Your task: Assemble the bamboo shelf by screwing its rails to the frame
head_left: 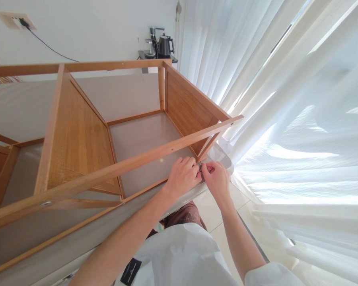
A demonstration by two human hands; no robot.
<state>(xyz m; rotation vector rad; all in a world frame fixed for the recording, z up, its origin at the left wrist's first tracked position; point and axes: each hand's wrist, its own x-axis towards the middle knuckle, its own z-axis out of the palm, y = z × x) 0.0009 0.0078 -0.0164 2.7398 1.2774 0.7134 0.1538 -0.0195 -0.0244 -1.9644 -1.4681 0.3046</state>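
A wooden frame [172,149] with upright slatted panels lies across a pale surface before me. At its near right corner my left hand [183,174] is closed, thumb and fingers around a small grey metal piece [199,165]. Meeting it from the right, my right hand [217,178] is bent into a pinch at the same piece. The fingers cover most of the piece, so its kind does not show. Both hands are just outside the frame's lower rail, close to the corner post.
An electric kettle [164,45] and a glass carafe [149,51] stand beyond the frame. White curtains [289,131] hang along the right. A black cord [52,48] runs from a wall socket [13,20]. Tiled floor [223,216] shows below my right forearm.
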